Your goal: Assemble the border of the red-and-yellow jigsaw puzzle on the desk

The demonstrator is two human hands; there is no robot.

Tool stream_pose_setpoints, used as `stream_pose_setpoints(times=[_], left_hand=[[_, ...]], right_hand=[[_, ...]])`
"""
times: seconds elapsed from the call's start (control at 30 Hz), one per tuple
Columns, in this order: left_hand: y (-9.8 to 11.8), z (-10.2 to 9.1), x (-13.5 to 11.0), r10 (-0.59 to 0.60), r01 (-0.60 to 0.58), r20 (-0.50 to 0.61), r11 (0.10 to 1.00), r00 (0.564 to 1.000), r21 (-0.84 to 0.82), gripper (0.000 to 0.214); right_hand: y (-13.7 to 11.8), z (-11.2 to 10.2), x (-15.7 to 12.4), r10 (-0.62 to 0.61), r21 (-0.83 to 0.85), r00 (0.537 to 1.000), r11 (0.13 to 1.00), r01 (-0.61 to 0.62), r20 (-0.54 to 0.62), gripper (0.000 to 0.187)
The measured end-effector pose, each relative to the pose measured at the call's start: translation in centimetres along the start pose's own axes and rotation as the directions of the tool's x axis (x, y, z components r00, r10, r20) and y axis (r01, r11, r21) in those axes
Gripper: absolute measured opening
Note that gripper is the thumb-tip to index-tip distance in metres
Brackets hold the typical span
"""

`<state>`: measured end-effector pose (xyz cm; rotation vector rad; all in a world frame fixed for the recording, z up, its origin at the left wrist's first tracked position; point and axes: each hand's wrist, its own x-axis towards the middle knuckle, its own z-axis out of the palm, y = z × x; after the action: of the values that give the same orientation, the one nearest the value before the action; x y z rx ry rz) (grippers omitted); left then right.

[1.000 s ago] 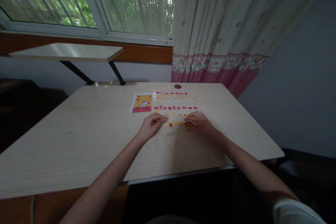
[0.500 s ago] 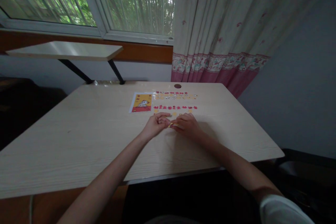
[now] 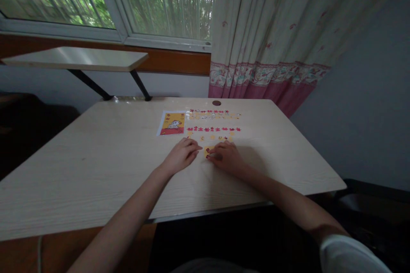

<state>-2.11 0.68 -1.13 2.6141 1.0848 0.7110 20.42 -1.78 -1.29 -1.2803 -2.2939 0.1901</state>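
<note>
Small yellow jigsaw puzzle pieces (image 3: 207, 151) with dark red marks lie together on the table in front of me. My right hand (image 3: 229, 155) comes in from the right, its thumb and index finger closed on the edge of these pieces. Just left of them, my left hand (image 3: 182, 154) hovers low with fingers stretched out, holding nothing I can see. Beyond both hands runs a loose row of yellow pieces (image 3: 202, 138), partly hidden by my fingers. Farther back is a row of red pieces (image 3: 213, 129).
A picture card (image 3: 174, 124) of a white spotted animal on yellow and red lies left of the rows. More mixed pieces (image 3: 213, 115) are set out behind. The table (image 3: 112, 158) has a round hole (image 3: 217, 103) and a raised shelf (image 3: 83, 57) at the back.
My left hand has drawn away to the left from the pieces. My right hand stays at them, and the joined yellow pieces now show more clearly.
</note>
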Motion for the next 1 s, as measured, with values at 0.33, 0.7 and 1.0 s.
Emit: stream_pose_setpoints(times=[0.33, 0.7, 1.0], left_hand=[[0.8, -0.1, 0.3, 0.022, -0.024, 0.031, 0.998, 0.999, 0.056, 0.028], [0.8, -0.1, 0.3, 0.044, -0.048, 0.047, 0.995, 0.998, 0.084, 0.031], [1.0, -0.2, 0.2, 0.04, -0.043, 0.048, 0.996, 0.998, 0.075, 0.031]], right_hand=[[0.3, 0.1, 0.0, -0.074, -0.032, 0.997, 0.997, 0.073, -0.009, 0.024], [0.1, 0.6, 0.3, -0.186, -0.143, 0.983, 0.972, 0.184, 0.0, 0.015], [-0.3, -0.2, 0.3, -0.25, -0.133, 0.967, 0.958, 0.256, 0.055, 0.016]])
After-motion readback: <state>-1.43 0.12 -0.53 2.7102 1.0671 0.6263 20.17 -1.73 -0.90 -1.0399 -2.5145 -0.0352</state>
